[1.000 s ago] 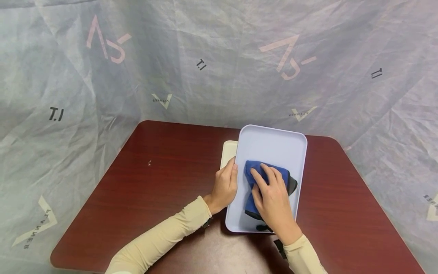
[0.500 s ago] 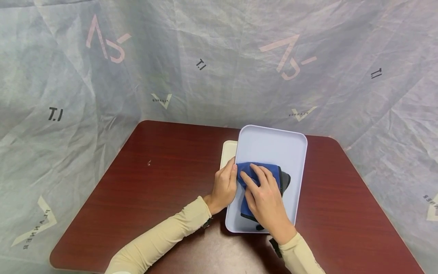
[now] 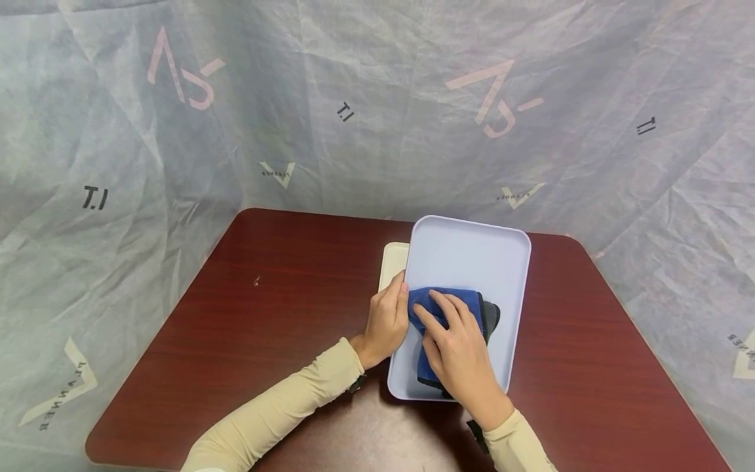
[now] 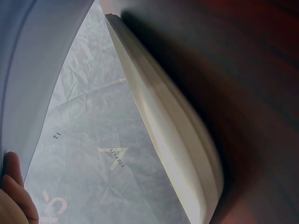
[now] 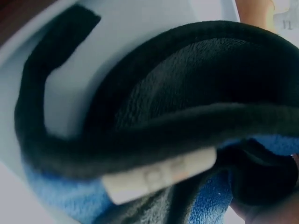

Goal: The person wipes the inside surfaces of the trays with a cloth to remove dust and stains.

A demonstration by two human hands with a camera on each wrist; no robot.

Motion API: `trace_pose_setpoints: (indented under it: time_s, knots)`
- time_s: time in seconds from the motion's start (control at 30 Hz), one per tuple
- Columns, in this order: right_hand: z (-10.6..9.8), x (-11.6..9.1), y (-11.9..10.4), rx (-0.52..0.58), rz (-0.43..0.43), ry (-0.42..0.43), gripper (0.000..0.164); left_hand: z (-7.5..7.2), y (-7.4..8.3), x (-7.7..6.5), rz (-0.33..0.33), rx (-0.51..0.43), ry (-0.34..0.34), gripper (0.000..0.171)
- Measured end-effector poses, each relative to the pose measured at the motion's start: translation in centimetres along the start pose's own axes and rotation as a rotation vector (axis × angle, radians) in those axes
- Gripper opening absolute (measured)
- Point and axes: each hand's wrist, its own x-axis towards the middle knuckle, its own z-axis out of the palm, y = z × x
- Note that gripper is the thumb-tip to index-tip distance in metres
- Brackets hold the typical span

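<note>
My left hand [image 3: 386,321] grips the left edge of a pale lavender tray [image 3: 472,252], holding it tilted up. My right hand [image 3: 463,357] holds a folded blue cloth [image 3: 463,297] with black edging against the tray's inner face, its fingers spread over the fabric. Seen from the right wrist, the cloth's dark grey underside [image 5: 196,79] bulges in folds beside a white label [image 5: 159,175]. Behind the lavender tray a cream tray [image 3: 393,260] is mostly hidden; the left wrist view shows its rim [image 4: 173,135] apart from the lavender tray's underside [image 4: 42,79].
Both trays are over a dark red-brown table [image 3: 307,282] with rounded corners. A tiny light speck [image 3: 256,281] lies on its left half. Grey printed sheeting [image 3: 377,118] hangs behind the table and along both sides.
My right hand has shifted left with the cloth, then slightly down the tray toward me. My left hand and the lavender tray have stayed in place.
</note>
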Motion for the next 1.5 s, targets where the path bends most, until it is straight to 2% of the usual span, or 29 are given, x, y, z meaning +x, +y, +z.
trace_pose_setpoints:
  time_s: [0.37,0.67,0.9,1.07,1.17,1.5]
  knots:
    - [-0.6,-0.9,1.6,-0.003,0.026,0.023,0.035,0.2,-0.2,-0.2,0.018,0.009,-0.002,0.032]
    - [-1.7,-2.2,4.5,-0.028,0.076,0.052,0.036,0.2,-0.4,0.0,0.033,0.027,0.023,0.031]
    - [-2.8,-3.2,6.5,-0.065,0.155,0.058,0.038,0.2,-0.3,0.0,0.024,0.015,0.014,0.030]
    - [-3.4,-3.6,7.5,-0.086,0.194,0.124,0.037,0.2,-0.3,0.0,0.032,0.015,0.014,0.029]
    - [-3.6,-3.6,7.8,-0.090,0.209,0.144,0.037,0.2,-0.2,0.1,0.037,0.022,0.021,0.029]
    - [-2.9,-4.4,6.9,-0.097,0.233,0.119,0.038,0.0,0.0,0.1,0.018,0.024,0.024,0.027]
